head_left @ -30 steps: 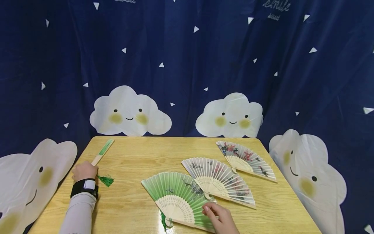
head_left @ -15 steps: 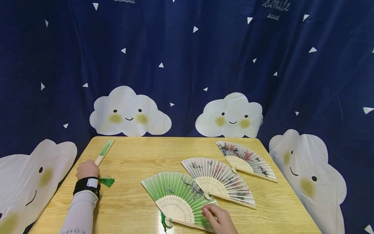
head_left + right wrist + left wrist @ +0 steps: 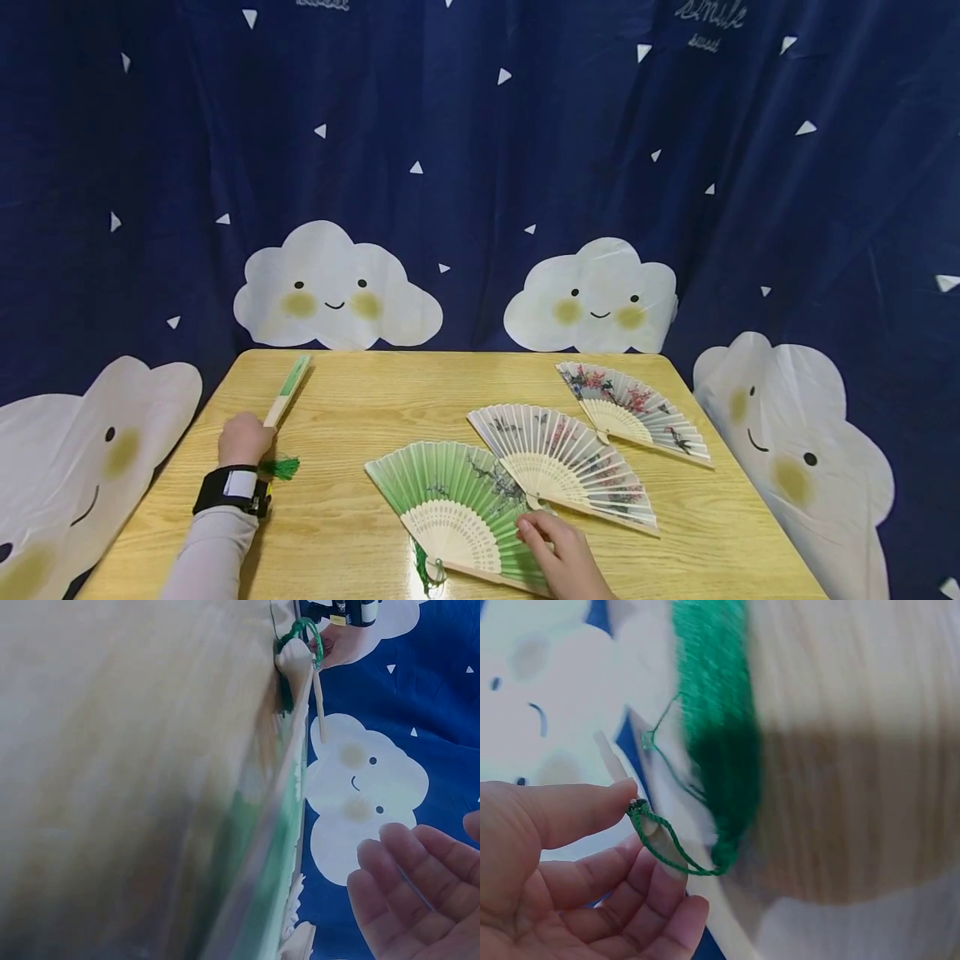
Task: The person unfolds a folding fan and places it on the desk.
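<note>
In the head view my left hand (image 3: 246, 439) holds a folded hand fan (image 3: 287, 390) with a green strip, at the table's left side. The left wrist view shows the thumb (image 3: 577, 810) and fingers pinching its pivot end, where a green cord loops to a tassel (image 3: 720, 757). My right hand (image 3: 558, 554) hovers at the right edge of a spread green fan (image 3: 427, 467); its fingers (image 3: 409, 881) are loosely extended and grip nothing. Whether it touches the green fan is unclear. This fan's tassel (image 3: 420, 567) lies at its pivot.
Beside the green fan, a spread greyish fan (image 3: 517, 425) with flowers lies close to its upper right. Another flowered fan (image 3: 611, 387) lies spread toward the table's back right corner. A navy curtain (image 3: 465, 125) with smiling clouds stands behind the wooden table (image 3: 375, 379).
My left hand has moved a little to the right with the folded fan, whose tip swings right too. The tassel has shifted slightly right. The right hand and the spread fans stay nearly still.
</note>
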`<move>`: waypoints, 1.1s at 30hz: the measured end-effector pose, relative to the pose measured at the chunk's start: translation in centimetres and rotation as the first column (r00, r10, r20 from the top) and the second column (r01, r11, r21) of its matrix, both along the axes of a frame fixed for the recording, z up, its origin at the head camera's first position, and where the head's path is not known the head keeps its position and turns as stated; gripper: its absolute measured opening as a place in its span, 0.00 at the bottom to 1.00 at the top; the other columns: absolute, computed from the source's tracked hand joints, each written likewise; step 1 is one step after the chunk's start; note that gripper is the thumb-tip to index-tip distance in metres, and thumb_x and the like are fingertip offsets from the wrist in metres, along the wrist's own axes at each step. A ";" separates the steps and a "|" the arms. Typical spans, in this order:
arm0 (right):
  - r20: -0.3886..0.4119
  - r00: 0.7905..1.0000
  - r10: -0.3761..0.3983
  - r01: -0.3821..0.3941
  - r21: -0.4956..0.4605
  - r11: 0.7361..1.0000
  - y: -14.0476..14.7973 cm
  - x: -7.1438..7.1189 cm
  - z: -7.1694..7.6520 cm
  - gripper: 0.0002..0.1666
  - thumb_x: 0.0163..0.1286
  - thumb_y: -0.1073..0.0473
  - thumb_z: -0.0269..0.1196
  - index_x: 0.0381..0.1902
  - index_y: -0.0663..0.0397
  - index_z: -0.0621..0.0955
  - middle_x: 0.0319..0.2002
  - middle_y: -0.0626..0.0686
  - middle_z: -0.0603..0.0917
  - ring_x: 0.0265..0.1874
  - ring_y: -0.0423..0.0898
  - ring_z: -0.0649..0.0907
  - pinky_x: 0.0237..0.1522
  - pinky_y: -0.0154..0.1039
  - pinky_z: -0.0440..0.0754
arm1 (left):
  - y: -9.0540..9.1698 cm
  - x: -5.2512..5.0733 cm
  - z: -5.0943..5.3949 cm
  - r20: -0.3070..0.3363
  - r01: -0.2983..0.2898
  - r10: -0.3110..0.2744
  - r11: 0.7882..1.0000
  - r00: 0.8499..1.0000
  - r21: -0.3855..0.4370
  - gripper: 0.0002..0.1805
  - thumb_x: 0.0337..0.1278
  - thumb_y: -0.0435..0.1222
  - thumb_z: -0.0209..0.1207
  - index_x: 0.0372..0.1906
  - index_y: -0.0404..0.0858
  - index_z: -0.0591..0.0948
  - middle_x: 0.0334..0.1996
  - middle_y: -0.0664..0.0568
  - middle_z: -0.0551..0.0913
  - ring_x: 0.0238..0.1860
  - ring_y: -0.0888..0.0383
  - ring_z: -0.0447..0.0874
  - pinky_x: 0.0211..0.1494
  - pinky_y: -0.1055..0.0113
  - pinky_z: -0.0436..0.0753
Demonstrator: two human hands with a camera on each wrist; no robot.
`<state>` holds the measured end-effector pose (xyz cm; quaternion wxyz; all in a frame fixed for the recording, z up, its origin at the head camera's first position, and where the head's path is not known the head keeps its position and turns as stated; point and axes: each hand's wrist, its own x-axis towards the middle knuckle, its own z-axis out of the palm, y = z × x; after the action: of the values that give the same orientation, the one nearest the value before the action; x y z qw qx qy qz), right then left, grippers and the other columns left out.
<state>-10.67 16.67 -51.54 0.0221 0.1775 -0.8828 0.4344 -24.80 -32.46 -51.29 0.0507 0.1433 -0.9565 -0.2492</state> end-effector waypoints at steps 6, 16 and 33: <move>-0.111 0.993 -0.029 0.025 -0.030 0.999 -1.2 -1.3 0.6 0.13 0.76 0.54 0.54 0.38 0.51 0.84 0.32 0.52 0.87 0.32 0.43 0.85 0.31 0.31 0.82 | 2.4 0.5 1.3 -0.101 0.024 -0.016 0.997 0.995 0.077 0.15 0.58 0.33 0.58 0.36 0.20 0.81 0.25 0.35 0.81 0.25 0.47 0.78 0.22 0.66 0.71; -0.377 0.926 -0.020 0.007 -0.035 0.999 -4.0 -5.8 3.1 0.06 0.71 0.58 0.60 0.38 0.46 0.84 0.30 0.44 0.86 0.29 0.31 0.80 0.30 0.29 0.80 | 7.9 1.9 5.9 -0.284 0.142 -0.102 0.982 0.953 0.124 0.16 0.61 0.32 0.61 0.45 0.20 0.80 0.31 0.34 0.82 0.29 0.47 0.79 0.28 0.65 0.73; -0.344 0.939 -0.011 -0.045 -0.155 0.987 -9.6 -10.7 7.3 0.15 0.74 0.51 0.56 0.47 0.54 0.83 0.40 0.52 0.88 0.37 0.44 0.86 0.40 0.34 0.85 | 20.5 6.8 7.9 -0.467 0.391 -0.255 0.893 0.847 0.222 0.15 0.59 0.35 0.65 0.48 0.31 0.83 0.37 0.44 0.81 0.41 0.49 0.81 0.47 0.55 0.82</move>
<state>-21.37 7.08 -44.20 0.1863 0.2558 -0.8259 0.4666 -17.97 -11.94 -43.37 0.1918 -0.0735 -0.8814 -0.4254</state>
